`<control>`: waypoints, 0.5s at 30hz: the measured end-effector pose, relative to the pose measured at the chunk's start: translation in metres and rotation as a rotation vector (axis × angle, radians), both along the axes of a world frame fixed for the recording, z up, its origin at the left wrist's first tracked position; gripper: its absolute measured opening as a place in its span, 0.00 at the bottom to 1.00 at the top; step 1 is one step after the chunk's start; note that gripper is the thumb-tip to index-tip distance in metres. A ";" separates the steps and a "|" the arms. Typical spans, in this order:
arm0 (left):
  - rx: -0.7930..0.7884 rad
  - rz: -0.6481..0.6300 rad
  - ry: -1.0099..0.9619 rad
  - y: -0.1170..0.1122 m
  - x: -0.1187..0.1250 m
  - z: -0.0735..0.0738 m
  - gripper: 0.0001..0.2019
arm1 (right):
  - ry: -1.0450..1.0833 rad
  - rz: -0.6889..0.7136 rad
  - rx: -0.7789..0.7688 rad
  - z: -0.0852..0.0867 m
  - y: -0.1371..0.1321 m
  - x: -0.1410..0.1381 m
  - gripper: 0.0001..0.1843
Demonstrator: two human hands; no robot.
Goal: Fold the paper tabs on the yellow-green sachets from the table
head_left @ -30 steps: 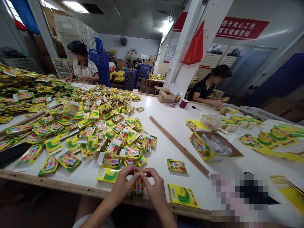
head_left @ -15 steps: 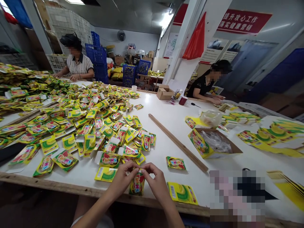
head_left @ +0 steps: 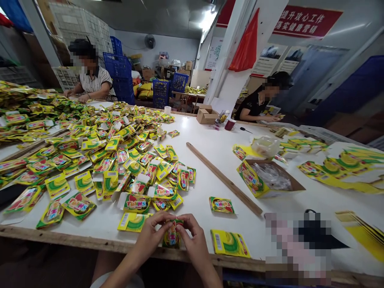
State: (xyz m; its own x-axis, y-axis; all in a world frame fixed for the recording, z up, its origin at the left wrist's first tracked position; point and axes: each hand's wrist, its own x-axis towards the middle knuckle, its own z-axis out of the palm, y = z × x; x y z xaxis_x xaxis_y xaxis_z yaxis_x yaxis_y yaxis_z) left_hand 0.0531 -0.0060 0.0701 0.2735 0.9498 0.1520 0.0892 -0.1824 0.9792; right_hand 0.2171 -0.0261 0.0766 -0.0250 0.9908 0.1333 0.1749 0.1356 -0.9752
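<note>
Took clock positions from the held carton (head_left: pixel 172 237), with 12 o'clock pointing away from the body. Gripped this small printed carton between both hands at the near edge of the white counter (head_left: pixel 192 134): left hand (head_left: pixel 152 234) at 9 o'clock, right hand (head_left: pixel 194 236) at 3 o'clock. Pinched the far end, at 12 o'clock, between closed-in thumbs and fingers from both sides. Set the long axis roughly along the 12-to-6 line, crosswise to the span between the hands, with the printed face turned toward the body. Left the near end uncovered at 6 o'clock, in the gap between the hands. Found neither hand clearly nearer, with one at each long side in about equal reach. Could not make out the far edge behind the fingertips, nor confirm contact between the near end and the counter.

Located a barcoded carton (head_left: pixel 132 222) at 10 o'clock, just beside the left hand. Located a loose carton (head_left: pixel 222 205) at 2 o'clock and a yellow carton (head_left: pixel 230 242) at 3 o'clock, both apart from the right hand. Noted a heap of cartons (head_left: pixel 123 156) toward 11 o'clock and a wooden strip (head_left: pixel 223 179) toward 1 o'clock.
</note>
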 end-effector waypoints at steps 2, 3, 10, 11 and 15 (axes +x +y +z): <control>-0.026 0.007 0.006 -0.006 -0.002 -0.008 0.14 | -0.072 -0.079 0.027 0.009 -0.010 0.017 0.08; -0.044 0.023 0.003 -0.009 -0.004 -0.012 0.17 | -0.130 -0.117 0.028 0.015 -0.018 0.032 0.09; -0.112 0.030 0.127 -0.006 -0.001 -0.014 0.12 | -0.843 -0.330 -0.310 0.038 -0.064 0.163 0.14; -0.099 0.024 0.149 -0.006 0.000 -0.013 0.12 | -0.938 -0.428 -0.348 0.033 -0.063 0.170 0.16; -0.020 0.020 0.222 -0.011 -0.002 -0.012 0.12 | -1.090 -0.610 -0.451 0.005 -0.050 0.167 0.16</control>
